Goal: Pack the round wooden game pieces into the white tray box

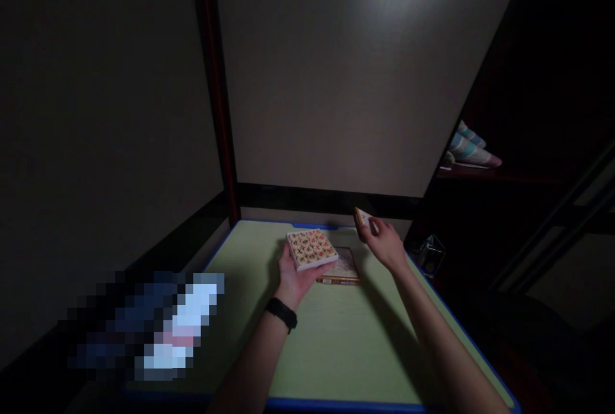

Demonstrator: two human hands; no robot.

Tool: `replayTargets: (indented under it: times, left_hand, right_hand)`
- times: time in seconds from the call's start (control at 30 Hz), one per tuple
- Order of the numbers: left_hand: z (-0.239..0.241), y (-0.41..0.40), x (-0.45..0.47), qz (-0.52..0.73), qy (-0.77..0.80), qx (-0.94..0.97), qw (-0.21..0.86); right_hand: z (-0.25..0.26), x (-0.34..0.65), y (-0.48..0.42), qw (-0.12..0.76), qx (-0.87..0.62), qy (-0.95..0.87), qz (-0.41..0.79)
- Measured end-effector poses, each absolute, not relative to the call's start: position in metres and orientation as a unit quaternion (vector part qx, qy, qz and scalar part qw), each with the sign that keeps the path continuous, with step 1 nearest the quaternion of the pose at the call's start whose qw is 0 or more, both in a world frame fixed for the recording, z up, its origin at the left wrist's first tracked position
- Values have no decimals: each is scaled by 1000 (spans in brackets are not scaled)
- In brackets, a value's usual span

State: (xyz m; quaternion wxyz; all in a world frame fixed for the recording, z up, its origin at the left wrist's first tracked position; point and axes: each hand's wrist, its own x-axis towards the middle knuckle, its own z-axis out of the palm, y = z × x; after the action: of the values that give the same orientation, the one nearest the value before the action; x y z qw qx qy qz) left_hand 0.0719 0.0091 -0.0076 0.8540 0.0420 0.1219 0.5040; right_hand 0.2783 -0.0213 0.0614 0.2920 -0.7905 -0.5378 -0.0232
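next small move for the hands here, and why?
Probably lower the tray of tiles flat onto the green table. The left hand alone holds it up, tilted, above the flat box, while the right hand is off to the side pinching a small piece. Whether the tray has a free slot for that piece is too dim to tell.

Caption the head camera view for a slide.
Left hand holds a white square tray of marked beige tiles above a green, blue-edged table; right hand holds up a small pale piece.
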Motion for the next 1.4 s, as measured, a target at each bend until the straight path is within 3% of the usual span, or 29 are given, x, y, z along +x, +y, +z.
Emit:
replayTargets:
  times: [0.1,0.4,0.63,0.77,0.93,1.1,1.4]
  left_hand:
    - [-7,10,70,507,130,50,851]
    - [0,9,64,502,160,36,849]
    - [-3,9,62,502,139,57,852]
    - [-2,6,62,502,129,72,852]
    - [0,5,61,510,142,54,847]
    - [0,6,58,518,146,52,841]
    - [-7,13,52,504,120,58,853]
  right_hand:
    - [35,303,-17,167,-843,-510,-36]
    - [-7,325,-18,97,-847,-521,-38]
    - [-7,321,-15,118,-829,-542,-72]
    - [-18,277,-20,197,-682,-696,-107]
    - [-31,231,-29,141,-525,-838,-58]
    - [-25,237,-33,101,-520,-848,-13]
    - [-16,266,-47,120,-528,-841,17]
